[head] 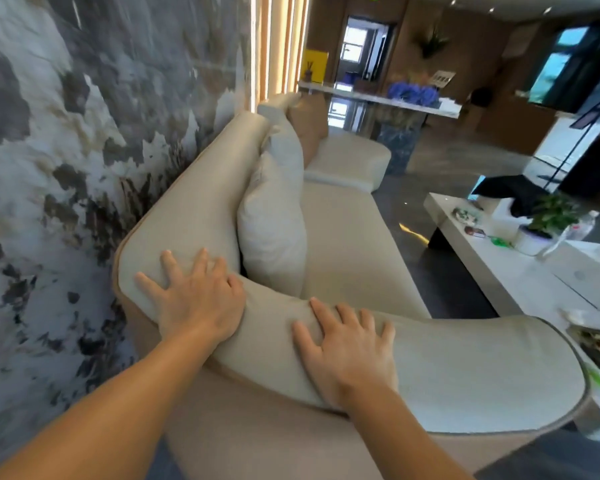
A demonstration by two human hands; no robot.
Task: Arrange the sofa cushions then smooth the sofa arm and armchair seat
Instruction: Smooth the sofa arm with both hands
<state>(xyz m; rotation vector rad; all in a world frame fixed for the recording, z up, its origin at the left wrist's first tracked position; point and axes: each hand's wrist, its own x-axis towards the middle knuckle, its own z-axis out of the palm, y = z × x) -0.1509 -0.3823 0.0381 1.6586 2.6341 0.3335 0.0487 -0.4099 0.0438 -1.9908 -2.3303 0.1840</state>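
Both hands (201, 299) flat on beige sofa arm (465, 368).

The room is bright with daylight. Windows (568, 64) at far right and a doorway (357, 46) are overexposed. The glossy floor (440, 161) shows glare. Motion blur smears the marble wall (66, 133) at left. Wide-angle distortion bends the edges. Shadows are soft.

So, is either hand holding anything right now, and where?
Nothing is held. The left hand and right hand lie flat, fingers spread, on the sofa arm.
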